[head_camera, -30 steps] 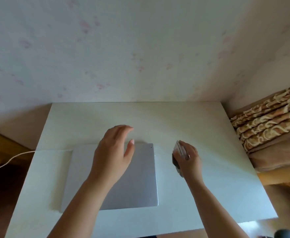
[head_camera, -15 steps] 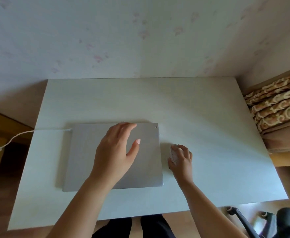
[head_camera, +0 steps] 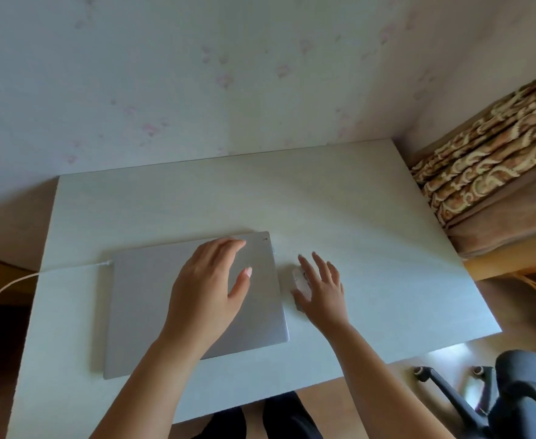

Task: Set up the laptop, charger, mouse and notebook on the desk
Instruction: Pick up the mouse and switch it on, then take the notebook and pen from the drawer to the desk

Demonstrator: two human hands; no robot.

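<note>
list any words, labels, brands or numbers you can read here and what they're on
None can be read.
Laptop: the closed lid bears a tiny dark mark at its far right corner, too small to read.
Mouse: a small dark mark shows beside the right hand, too blurred to read.

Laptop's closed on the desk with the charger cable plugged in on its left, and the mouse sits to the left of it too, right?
Not quite. The head view shows the mouse on the laptop's right, under the right hand. The rest holds: the laptop lies closed on the desk, and the charger cable meets its left edge.
</note>
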